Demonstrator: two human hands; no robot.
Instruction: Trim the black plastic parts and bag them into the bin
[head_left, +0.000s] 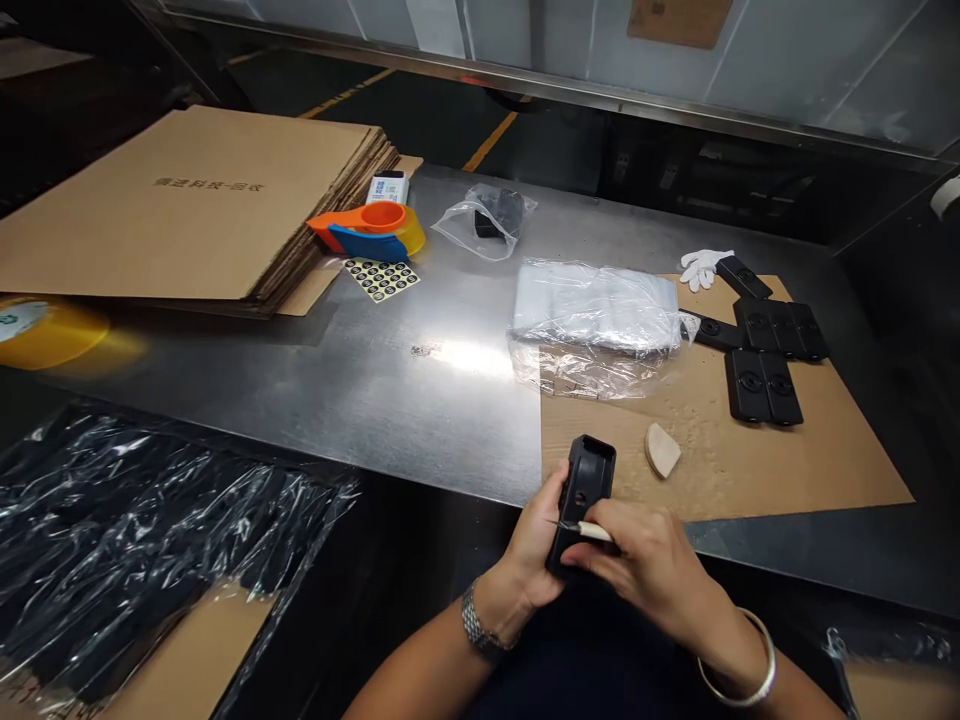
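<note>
Gripping a black part [591,472] and a slim tool [595,531]

The left hand [534,545] holds the part at a metal table [337,390]'s near edge; the right hand [649,552] closes around the tool's pale handle, dark tip over the part. Just beyond, a tan block [663,451] rests on cardboard [817,465]. Farther off are a plastic-wrapped white bundle [596,303], other black pieces [765,386] to its right, and 1 white glove [703,268] behind.

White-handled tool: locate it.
Right of centre in the head view, the white-handled tool is in the right hand, over the black part in the left hand.
</note>
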